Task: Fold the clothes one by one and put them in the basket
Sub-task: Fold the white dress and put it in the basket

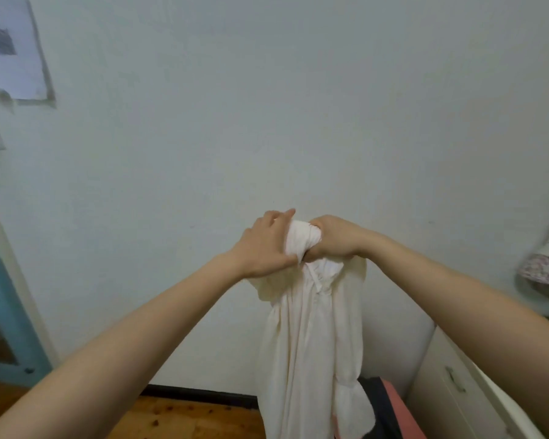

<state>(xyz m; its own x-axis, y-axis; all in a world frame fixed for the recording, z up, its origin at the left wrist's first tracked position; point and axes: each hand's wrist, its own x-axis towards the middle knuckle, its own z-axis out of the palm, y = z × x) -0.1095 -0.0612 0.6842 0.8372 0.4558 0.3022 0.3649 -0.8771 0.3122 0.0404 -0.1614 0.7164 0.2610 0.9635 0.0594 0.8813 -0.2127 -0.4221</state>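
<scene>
Two bare forearms are reaching forward from the lower corners, and the hands are meeting in mid-air. The left hand (263, 245) is curling its fingers over the bunched top of a cream garment (308, 343), with its thumb lying along the cloth below. The right hand (333, 239) is gripping the same bunch from the other side, fingers wrapped tight. The garment is hanging straight down from both hands, gathered and pleated, resting on nothing, and its lower part is running out past the bottom edge. Behind it, a dark and pink object (396, 413) is lying low beside a white cabinet (457, 403). A wooden floor (187, 416) is meeting a black skirting board (200, 395). Farther off, a pale wall (298, 106) is carrying a sheet of paper (10, 49) at upper left, its print too blurred to read.
</scene>
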